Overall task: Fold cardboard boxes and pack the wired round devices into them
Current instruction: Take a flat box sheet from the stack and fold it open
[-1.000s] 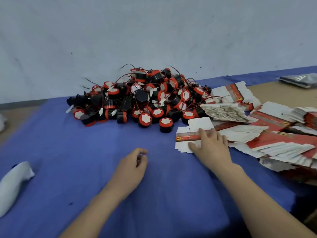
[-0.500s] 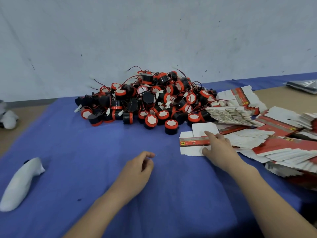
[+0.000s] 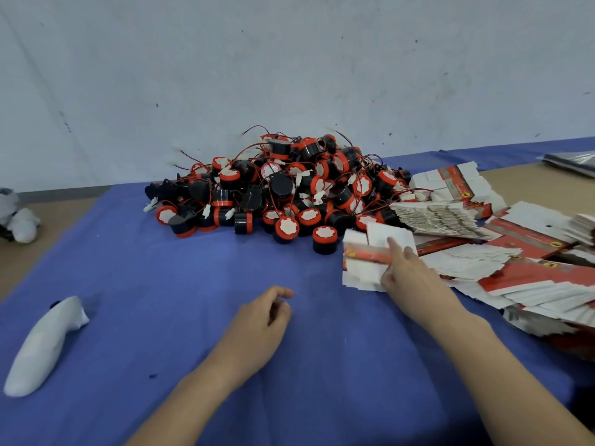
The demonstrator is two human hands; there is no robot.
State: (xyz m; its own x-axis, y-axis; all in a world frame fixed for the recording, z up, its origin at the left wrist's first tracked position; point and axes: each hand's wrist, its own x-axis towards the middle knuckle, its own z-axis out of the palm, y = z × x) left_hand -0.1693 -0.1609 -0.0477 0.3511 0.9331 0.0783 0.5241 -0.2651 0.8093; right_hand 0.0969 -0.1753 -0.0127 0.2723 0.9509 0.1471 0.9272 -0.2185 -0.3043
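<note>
Backdrop: pale scuffed wall (image 3: 289, 75) behind, blue cloth (image 3: 161, 284) spread over a tan table (image 3: 64, 220).
Far left: a white lump (image 3: 19, 218) sits off the cloth, and a long white object (image 3: 42, 346) lies on it. What either one is, I can't tell. Both are well clear of the work.
Left hand: the left hand (image 3: 260, 320) rests on the cloth, fingers loosely curled around nothing. My read is that it's waiting to help pop the box open.
Devices: a big tangled heap of round devices (image 3: 283, 194), black and red with thin wires, is piled against the wall. One loose device (image 3: 325, 239) stands just beside the carton, handy for packing.
Carton: the flat carton (image 3: 360, 268) is white with a red band and not yet folded. It's tipped up off the cloth at the edge of the stock.
Right hand: the right hand (image 3: 409, 278) pinches that carton, fingers on top and thumb at its near edge, apparently peeling it away.
Stock: fanned stacks of flat cartons (image 3: 515, 252) sprawl to the right, within reach.
Far right: a dark plastic bag (image 3: 573, 159) lies on bare table.
</note>
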